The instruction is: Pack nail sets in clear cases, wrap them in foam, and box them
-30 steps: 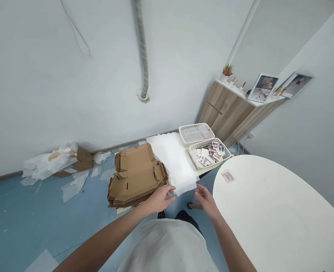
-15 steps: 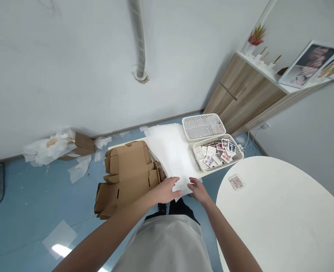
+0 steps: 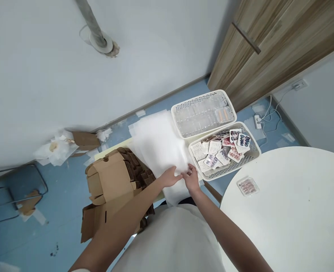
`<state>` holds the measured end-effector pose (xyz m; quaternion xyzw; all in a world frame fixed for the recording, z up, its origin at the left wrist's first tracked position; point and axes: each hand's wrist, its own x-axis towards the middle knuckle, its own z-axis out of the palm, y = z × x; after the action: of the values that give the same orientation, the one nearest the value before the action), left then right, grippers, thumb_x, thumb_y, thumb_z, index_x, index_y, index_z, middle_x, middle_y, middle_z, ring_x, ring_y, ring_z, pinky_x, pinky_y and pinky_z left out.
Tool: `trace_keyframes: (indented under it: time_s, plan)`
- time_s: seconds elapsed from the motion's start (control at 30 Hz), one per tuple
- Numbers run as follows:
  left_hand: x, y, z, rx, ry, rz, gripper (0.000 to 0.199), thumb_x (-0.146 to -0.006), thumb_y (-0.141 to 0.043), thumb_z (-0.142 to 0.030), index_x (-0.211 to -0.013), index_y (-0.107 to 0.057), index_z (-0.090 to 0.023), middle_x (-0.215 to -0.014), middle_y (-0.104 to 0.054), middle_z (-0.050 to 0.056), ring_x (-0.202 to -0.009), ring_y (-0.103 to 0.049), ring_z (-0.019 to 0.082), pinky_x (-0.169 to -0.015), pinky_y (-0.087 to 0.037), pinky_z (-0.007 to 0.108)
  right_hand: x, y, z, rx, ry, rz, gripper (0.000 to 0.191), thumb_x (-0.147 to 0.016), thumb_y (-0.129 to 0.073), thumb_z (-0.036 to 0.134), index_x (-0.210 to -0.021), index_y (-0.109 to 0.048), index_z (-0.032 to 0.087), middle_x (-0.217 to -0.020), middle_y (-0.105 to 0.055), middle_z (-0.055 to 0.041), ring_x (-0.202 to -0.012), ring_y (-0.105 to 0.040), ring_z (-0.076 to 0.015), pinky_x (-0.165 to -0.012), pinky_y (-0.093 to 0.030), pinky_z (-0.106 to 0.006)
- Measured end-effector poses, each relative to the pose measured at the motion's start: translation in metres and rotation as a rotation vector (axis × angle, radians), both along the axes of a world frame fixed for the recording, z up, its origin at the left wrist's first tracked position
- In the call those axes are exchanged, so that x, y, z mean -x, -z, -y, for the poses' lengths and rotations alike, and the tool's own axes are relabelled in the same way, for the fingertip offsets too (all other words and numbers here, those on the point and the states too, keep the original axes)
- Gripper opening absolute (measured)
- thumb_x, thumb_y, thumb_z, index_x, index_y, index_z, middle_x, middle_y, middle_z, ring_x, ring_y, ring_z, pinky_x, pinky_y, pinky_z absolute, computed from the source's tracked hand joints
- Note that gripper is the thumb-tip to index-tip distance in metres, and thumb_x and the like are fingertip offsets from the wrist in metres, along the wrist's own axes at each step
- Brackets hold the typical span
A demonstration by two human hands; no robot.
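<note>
Two bare hands meet over a pile of thin white sheets

The left hand (image 3: 169,177) and right hand (image 3: 191,180) nearly touch, fingers curled and pointing inward, above the near part of the white sheets (image 3: 157,138). Whether either grip is pinching a sheet or merely resting on it, I cannot tell; the fingertips blend into the white. The sheets lie in a long, uneven pile on a low, pale-yellow table (image 3: 112,148), the near end reaching the person's apron.

Left of the pile are flattened brown cardboard boxes (image 3: 114,181), partly hidden by the left forearm. Right of it stand two white baskets: the nearer card basket (image 3: 232,168), just beside the right hand, and behind it a basket of clear cases (image 3: 197,101). Farther right, a small clear pack (image 3: 248,186) sits on a round white table (image 3: 291,204).

Such thin sheets could cling together, so that several lift at once, or crease if pulled unevenly. A bump from the right hand could shift the card basket and its loosely heaped contents; the left sleeve could drag the cardboard.

Some cards carry lines of print, too small to read. No brand is legible.
</note>
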<state>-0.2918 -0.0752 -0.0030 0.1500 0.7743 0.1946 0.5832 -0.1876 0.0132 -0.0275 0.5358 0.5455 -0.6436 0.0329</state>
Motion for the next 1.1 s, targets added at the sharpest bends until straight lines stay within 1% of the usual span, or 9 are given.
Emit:
trace_keyframes:
  time_s: [0.07,0.17,0.37,0.5,0.6,0.7,0.83,0.97,1.1]
  plan:
    - [-0.006,0.007,0.002,-0.003,-0.043,-0.013,0.073,-0.072,-0.049,-0.047,-0.132,-0.030,-0.011,-0.140,-0.028,0.016,-0.121,-0.040,0.029,-0.093,-0.034,0.032,0.005,0.003,-0.002,0.019,0.018,-0.020,0.066,-0.062,-0.059,0.029,-0.123,-0.038,0.020,-0.116,-0.045,-0.0097,-0.084,-0.057,-0.0165,-0.072,-0.050,-0.029]
    - [-0.013,0.011,0.005,-0.030,-0.128,-0.026,0.065,-0.072,-0.050,-0.033,-0.131,-0.032,-0.012,-0.139,-0.031,0.014,-0.119,-0.042,0.027,-0.093,-0.036,0.031,0.011,0.010,-0.005,-0.046,-0.084,-0.048,0.062,-0.062,-0.060,0.029,-0.120,-0.040,0.019,-0.106,-0.051,-0.0076,-0.074,-0.056,-0.0145,-0.070,-0.049,-0.030]
    - [-0.013,-0.002,0.009,-0.026,-0.244,-0.005,0.063,-0.070,-0.053,-0.030,-0.129,-0.036,-0.013,-0.135,-0.037,0.015,-0.117,-0.044,0.027,-0.092,-0.037,0.032,0.023,0.019,-0.010,-0.314,-0.347,-0.099,0.029,-0.072,-0.047,0.023,-0.100,-0.051,0.016,-0.099,-0.058,-0.0097,-0.090,-0.055,-0.0203,-0.083,-0.044,-0.036]
    - [-0.012,-0.015,0.018,-0.031,-0.330,-0.002,0.065,-0.072,-0.053,-0.037,-0.130,-0.034,-0.014,-0.135,-0.035,0.016,-0.116,-0.045,0.026,-0.088,-0.040,0.030,0.027,0.014,-0.009,-0.397,-0.477,-0.124,0.036,-0.076,-0.036,0.016,-0.110,-0.046,0.016,-0.101,-0.059,-0.0091,-0.084,-0.059,-0.0190,-0.077,-0.047,-0.037]
    - [-0.012,-0.019,0.027,-0.046,-0.367,-0.011,0.067,-0.071,-0.055,-0.039,-0.130,-0.033,-0.015,-0.137,-0.031,0.015,-0.115,-0.046,0.026,-0.086,-0.042,0.029,0.030,0.007,-0.007,-0.555,-0.622,-0.164,0.043,-0.074,-0.031,0.007,-0.112,-0.049,0.017,-0.120,-0.051,-0.0103,-0.105,-0.053,-0.0195,-0.085,-0.045,-0.037]
    - [-0.013,-0.022,0.034,-0.074,-0.382,-0.048,0.068,-0.070,-0.057,-0.041,-0.129,-0.034,-0.014,-0.138,-0.030,0.015,-0.113,-0.047,0.026,-0.085,-0.042,0.028,0.029,-0.009,-0.006,-0.701,-0.750,-0.191,0.050,-0.072,-0.031,0.002,-0.115,-0.050,0.016,-0.132,-0.040,-0.0108,-0.116,-0.046,-0.0195,-0.088,-0.044,-0.034]
    - [-0.017,-0.032,0.039,-0.142,-0.340,-0.082,0.071,-0.071,-0.056,-0.043,-0.129,-0.033,-0.011,-0.140,-0.025,0.016,-0.116,-0.044,0.025,-0.087,-0.041,0.027,0.012,-0.049,-0.002,-0.828,-0.808,-0.230,0.045,-0.078,-0.032,0.009,-0.119,-0.048,0.018,-0.127,-0.046,-0.0094,-0.109,-0.051,-0.0195,-0.082,-0.048,-0.033]
    - [-0.030,-0.044,0.049,-0.263,-0.307,-0.117,0.073,-0.070,-0.056,-0.046,-0.130,-0.032,-0.013,-0.143,-0.021,0.014,-0.120,-0.041,0.025,-0.092,-0.037,0.026,-0.030,-0.091,0.009,-0.974,-0.676,-0.242,0.036,-0.084,-0.035,0.023,-0.117,-0.050,0.021,-0.120,-0.051,-0.0093,-0.102,-0.055,-0.0208,-0.081,-0.049,-0.035]
    - [-0.045,-0.051,0.063,-0.369,-0.214,-0.209,0.075,-0.070,-0.054,-0.050,-0.130,-0.033,-0.010,-0.143,-0.021,0.014,-0.127,-0.031,0.026,-0.102,-0.027,0.028,-0.087,-0.122,0.022,-1.086,-0.467,-0.232,0.034,-0.085,-0.039,0.029,-0.114,-0.053,0.021,-0.112,-0.053,-0.0094,-0.101,-0.054,-0.0214,-0.084,-0.048,-0.037]
